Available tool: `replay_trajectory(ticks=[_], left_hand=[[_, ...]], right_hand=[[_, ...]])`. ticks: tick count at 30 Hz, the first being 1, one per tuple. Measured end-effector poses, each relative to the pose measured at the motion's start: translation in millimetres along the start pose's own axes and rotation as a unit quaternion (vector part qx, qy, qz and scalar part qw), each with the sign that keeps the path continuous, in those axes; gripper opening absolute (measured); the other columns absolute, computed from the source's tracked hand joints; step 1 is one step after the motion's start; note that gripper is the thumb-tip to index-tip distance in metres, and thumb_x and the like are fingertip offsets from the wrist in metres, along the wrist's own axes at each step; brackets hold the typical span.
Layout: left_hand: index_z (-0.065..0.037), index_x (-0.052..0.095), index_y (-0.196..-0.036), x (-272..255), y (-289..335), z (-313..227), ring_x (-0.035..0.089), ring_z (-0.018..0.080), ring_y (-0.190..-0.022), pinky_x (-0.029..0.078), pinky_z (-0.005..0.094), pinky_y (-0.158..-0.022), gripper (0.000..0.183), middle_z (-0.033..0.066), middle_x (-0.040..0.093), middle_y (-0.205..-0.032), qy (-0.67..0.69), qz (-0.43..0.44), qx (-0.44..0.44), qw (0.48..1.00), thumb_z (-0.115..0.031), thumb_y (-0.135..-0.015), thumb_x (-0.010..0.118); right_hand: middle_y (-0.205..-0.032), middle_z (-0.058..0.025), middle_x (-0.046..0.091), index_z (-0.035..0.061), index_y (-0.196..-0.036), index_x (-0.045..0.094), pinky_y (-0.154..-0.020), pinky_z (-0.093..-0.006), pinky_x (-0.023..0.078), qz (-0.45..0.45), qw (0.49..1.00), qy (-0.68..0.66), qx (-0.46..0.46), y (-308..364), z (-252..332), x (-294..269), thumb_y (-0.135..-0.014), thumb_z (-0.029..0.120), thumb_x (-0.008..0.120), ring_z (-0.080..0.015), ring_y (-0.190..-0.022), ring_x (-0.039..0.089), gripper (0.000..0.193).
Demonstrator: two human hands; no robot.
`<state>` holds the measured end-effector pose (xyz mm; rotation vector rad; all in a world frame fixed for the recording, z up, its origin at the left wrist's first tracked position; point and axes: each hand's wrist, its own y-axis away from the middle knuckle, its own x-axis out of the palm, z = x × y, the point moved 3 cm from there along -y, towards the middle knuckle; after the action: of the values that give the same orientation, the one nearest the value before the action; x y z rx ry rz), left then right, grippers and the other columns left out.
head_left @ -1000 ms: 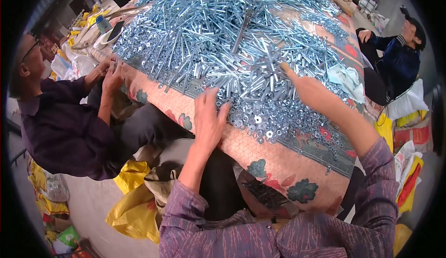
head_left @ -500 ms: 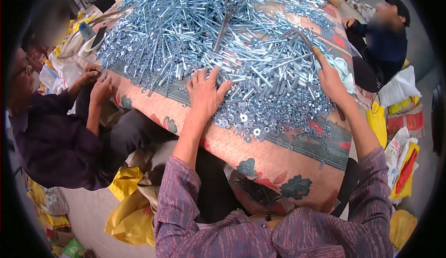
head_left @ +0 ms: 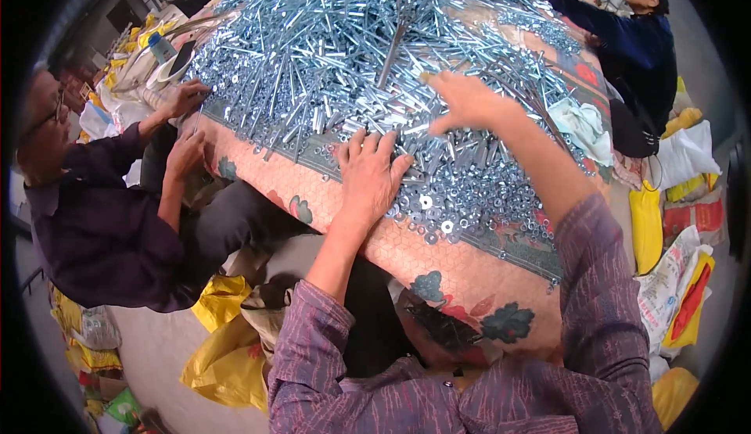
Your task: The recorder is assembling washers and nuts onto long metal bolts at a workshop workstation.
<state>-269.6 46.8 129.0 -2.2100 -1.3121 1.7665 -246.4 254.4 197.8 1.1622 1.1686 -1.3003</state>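
My left hand (head_left: 369, 177) lies palm down on the near edge of a heap of shiny metal parts, its fingers spread over short metal tubes (head_left: 336, 113). Above the middle of the heap is my right hand (head_left: 473, 104), slightly blurred, with fingers stretched toward the left and thumb apart. A yellowish covering shows at its index fingertip. I see nothing gripped in either hand. Loose washers (head_left: 447, 227) and nuts lie to the right of my left hand. Long thin metal rods (head_left: 336, 12) make up the far part of the heap.
A flowered cloth (head_left: 313, 191) covers the table. A flat metal bar (head_left: 389, 59) sticks up from the heap. One person (head_left: 102, 215) sits at the left, another (head_left: 634, 51) reaches in at the far right. A pale cloth (head_left: 580, 127) lies at the right edge; yellow sacks (head_left: 227, 371) are below.
My right hand has swung left from the curved dark strip onto the middle of the heap. My left hand stays on the near edge. The person at the right now reaches across the heap.
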Motion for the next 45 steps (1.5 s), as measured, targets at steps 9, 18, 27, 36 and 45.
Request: replay_trajectory(ticks=[9,18,27,36,45], left_hand=[[-0.002,0.052,-0.124,-11,8,20,0.050,0.0332,-0.112,0.034,0.0431,-0.099,0.044,0.0175,0.056,-0.115,0.131,-0.060,-0.049,0.988,-0.013,-0.082,0.062],[0.002,0.056,-0.115,-21,33,42,0.059,0.0285,-0.100,0.044,0.0349,-0.090,0.032,0.0165,0.060,-0.105,0.330,-0.157,-0.199,0.909,-0.003,-0.083,0.057],[0.001,0.063,-0.092,-30,6,26,0.052,0.0354,-0.091,0.043,0.0432,-0.083,0.015,0.0170,0.057,-0.089,0.127,-0.050,-0.078,0.988,-0.005,-0.079,0.061],[-0.002,0.062,-0.089,-33,22,14,0.051,0.0340,-0.095,0.043,0.0428,-0.083,0.017,0.0147,0.055,-0.095,0.052,-0.023,-0.073,0.996,-0.004,-0.073,0.065],[0.003,0.060,-0.092,-42,49,-16,0.054,0.0140,-0.069,0.045,0.0291,-0.066,0.014,0.0053,0.058,-0.075,0.402,-0.024,-0.247,0.881,-0.005,-0.081,0.064]], right_hand=[[-0.113,-0.0154,0.053,0.0056,-0.109,0.056,-0.092,-0.0449,0.042,0.032,0.996,0.086,-0.010,-19,4,24,-0.072,0.029,0.070,-0.0348,-0.108,0.051,0.046],[-0.105,-0.0094,0.058,0.0132,-0.104,0.061,-0.087,-0.0433,0.039,-0.096,0.985,0.146,-0.005,24,2,18,-0.077,0.017,0.064,-0.0270,-0.108,0.049,0.027],[-0.089,-0.0078,0.059,0.0090,-0.097,0.058,-0.080,-0.0414,0.039,-0.162,0.947,0.275,-0.026,29,-7,19,-0.080,0.022,0.062,-0.0244,-0.096,0.052,0.021],[-0.091,-0.0136,0.063,0.0064,-0.091,0.066,-0.084,-0.0472,0.044,-0.055,0.994,0.093,0.026,48,-8,-1,-0.081,0.042,0.063,-0.0320,-0.098,0.052,0.037],[-0.089,-0.0143,0.064,0.0070,-0.096,0.063,-0.077,-0.0490,0.048,-0.042,0.999,-0.025,-0.014,59,-35,7,-0.084,0.022,0.055,-0.0342,-0.091,0.059,0.020]])
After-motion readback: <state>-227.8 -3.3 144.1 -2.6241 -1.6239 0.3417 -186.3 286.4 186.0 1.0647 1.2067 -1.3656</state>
